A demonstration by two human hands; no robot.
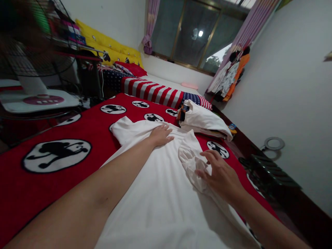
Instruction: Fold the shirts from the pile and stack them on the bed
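Observation:
A white T-shirt (155,193) lies spread over the red blanket with black-and-white figures, its collar end pointing away from me. My left hand (161,135) rests flat on the shirt near the collar, fingers stretched out. Over the right sleeve (190,155), which is bunched and wrinkled, hovers my right hand (220,173) with thumb and fingers apart. Whether its fingertips touch the cloth I cannot tell. Beyond the shirt sits a stack of folded white clothes (204,119).
The red blanket (98,183) covers the bed. A fan (38,97) stands at the left. Behind are a striped bedspread (155,91), a yellow cushion (111,46) and a window (194,34). Clothes (230,76) hang by the right wall, above a ring-shaped object (274,139).

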